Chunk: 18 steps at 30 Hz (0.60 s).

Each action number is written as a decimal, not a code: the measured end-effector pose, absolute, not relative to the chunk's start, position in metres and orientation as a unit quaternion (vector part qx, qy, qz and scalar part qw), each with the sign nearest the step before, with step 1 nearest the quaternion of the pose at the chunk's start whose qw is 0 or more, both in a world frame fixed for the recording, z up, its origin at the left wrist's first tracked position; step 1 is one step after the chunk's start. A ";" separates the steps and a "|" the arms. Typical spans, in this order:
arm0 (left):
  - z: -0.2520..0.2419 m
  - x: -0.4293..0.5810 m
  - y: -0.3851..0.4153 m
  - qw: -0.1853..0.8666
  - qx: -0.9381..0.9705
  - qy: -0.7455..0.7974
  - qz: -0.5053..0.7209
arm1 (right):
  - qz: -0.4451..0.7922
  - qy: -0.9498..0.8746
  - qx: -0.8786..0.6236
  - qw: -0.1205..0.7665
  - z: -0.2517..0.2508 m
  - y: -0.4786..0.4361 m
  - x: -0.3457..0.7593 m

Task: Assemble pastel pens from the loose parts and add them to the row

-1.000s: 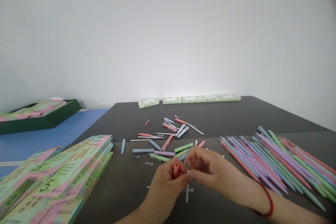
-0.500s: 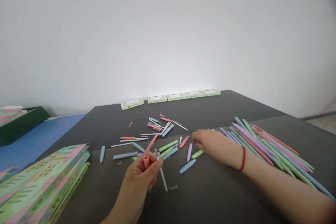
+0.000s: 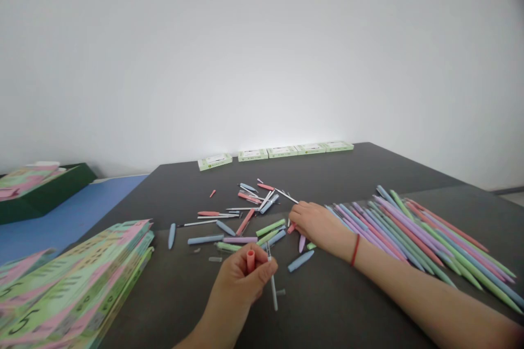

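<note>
My left hand, low in the centre, is closed around a short coral pen barrel whose open end points up. A thin white pen refill also sticks out of this hand by the thumb, slanting downward. My right hand, with a red cord at the wrist, is reaching over the table. Its bent fingers are closed on a short coral pen piece, partly hidden under the fingertips. A purple pen piece and a blue one lie just below that hand.
Loose pen barrels and refills are scattered mid-table. Many pastel pens lie in a bundle at right. Flat boxes line the back edge. Printed packs are stacked front left, near a dark green tray on a blue surface.
My right hand has moved left and down onto the coral pen piece. My left hand has shifted slightly right, still holding the barrel and refill. The whole view has swung a little left.
</note>
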<state>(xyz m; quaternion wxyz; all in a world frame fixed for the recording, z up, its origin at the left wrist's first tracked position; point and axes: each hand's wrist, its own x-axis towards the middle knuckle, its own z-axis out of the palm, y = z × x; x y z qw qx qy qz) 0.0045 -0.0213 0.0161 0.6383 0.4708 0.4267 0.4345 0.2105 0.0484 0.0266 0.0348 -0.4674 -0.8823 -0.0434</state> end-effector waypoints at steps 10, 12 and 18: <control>0.009 0.002 -0.018 0.629 0.497 0.407 0.437 | -0.031 -0.872 -0.486 0.057 0.020 0.046 0.220; 0.005 0.001 -0.017 0.631 0.497 0.406 0.436 | -0.030 -0.868 -0.492 0.058 0.022 0.043 0.220; 0.005 0.001 -0.017 0.643 0.481 0.409 0.434 | 0.015 -0.892 -0.448 0.049 0.032 0.035 0.219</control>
